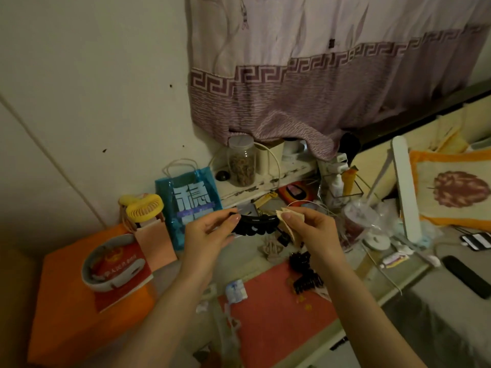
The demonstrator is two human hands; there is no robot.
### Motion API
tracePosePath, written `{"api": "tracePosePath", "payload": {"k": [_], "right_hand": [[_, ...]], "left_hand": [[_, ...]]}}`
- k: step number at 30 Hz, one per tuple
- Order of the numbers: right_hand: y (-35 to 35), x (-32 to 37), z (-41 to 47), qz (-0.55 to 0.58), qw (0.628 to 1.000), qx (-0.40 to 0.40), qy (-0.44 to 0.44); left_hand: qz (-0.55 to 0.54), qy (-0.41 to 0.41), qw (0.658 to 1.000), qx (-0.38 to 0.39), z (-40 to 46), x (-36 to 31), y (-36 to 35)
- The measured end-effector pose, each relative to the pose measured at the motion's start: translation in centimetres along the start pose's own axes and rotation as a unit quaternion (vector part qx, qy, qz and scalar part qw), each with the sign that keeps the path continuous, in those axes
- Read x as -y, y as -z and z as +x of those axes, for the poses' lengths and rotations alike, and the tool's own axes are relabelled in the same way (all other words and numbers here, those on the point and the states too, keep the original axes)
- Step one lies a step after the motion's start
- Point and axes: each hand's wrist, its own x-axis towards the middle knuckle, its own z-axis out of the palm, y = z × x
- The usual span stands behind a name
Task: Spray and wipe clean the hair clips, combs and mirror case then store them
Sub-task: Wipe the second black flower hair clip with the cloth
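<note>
A big purple and white curtain [318, 75] hangs on the wall above your messy desk [265, 312]. An orange box [69, 314] sits at the far left, and a shiny blue bag [190, 205] stands behind your hands. You hold a long black hair clip [255, 224] up in the air, above the desk. Your left hand [206, 235] pinches its left end with curled fingers. Your right hand [309, 229] pinches a small tan cloth [285, 221] against the clip's right end. A beige clip [272, 249] lies on the desk just under your hands. Two more black claw clips [305, 274] lie near it, on the red mat [276, 309].
</note>
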Motion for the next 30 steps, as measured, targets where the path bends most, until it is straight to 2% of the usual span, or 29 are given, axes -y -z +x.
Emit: {"api": "tracePosePath", "payload": {"k": [4,11,15,19,25,30], "right_hand": [[3.9,-2.5,4.4,-0.024,0.999,0.015,-0.041],[10.9,-6.8,11.0,-0.067,0.991,0.07,-0.089],[12.9,-9.4,13.1,-0.083,0.985,0.101,-0.116],[14.0,-11.9,14.5,-0.119,0.976,0.117,-0.139],[13.5,-13.9,16.1,-0.153,0.97,0.126,-0.138],[12.3,-15.4,17.5,-0.186,0.966,0.126,-0.125]], "left_hand": [[0.011,0.041,0.999,-0.021,1.9,2.7,-4.6],[0.025,0.155,0.982,-0.104,4.5,7.8,-12.5],[0.03,0.183,0.972,-0.144,4.6,10.7,-14.9],[0.023,0.225,0.957,-0.182,4.6,12.8,-16.1],[0.02,0.234,0.946,-0.224,5.7,15.4,-15.6],[-0.037,0.253,0.926,-0.279,8.9,18.0,-13.9]]}}
